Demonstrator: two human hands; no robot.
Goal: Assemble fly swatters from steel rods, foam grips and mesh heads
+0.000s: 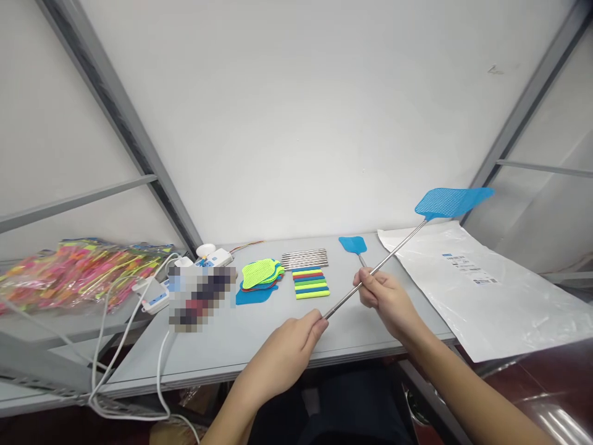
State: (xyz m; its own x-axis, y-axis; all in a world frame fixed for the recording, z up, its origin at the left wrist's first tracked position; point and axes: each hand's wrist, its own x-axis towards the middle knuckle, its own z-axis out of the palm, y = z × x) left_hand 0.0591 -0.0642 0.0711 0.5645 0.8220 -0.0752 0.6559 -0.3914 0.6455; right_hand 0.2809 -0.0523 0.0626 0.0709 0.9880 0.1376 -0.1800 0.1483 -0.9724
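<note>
A fly swatter with a blue mesh head [449, 203] and a long metal rod [399, 247] is raised above the table, slanting up to the right. My left hand [296, 346] is closed round the rod's lower end. Higher up, the fingers of my right hand [382, 295] pinch the same rod. Behind my right hand lies another blue swatter [353, 244], part of its rod hidden. To the left are stacked swatter heads [260, 275] in yellow-green, blue and red. Beside them sit a row of metal rods [304, 259] and several coloured handle tubes [311, 284].
A large white plastic bag [491, 296] with a label covers the table's right end. Power strips [155, 296] with white cables [162, 371] lie at the left, near a pixelated patch. Bagged colourful items [83, 275] rest farther left. Metal frame posts [120, 123] flank the white back wall.
</note>
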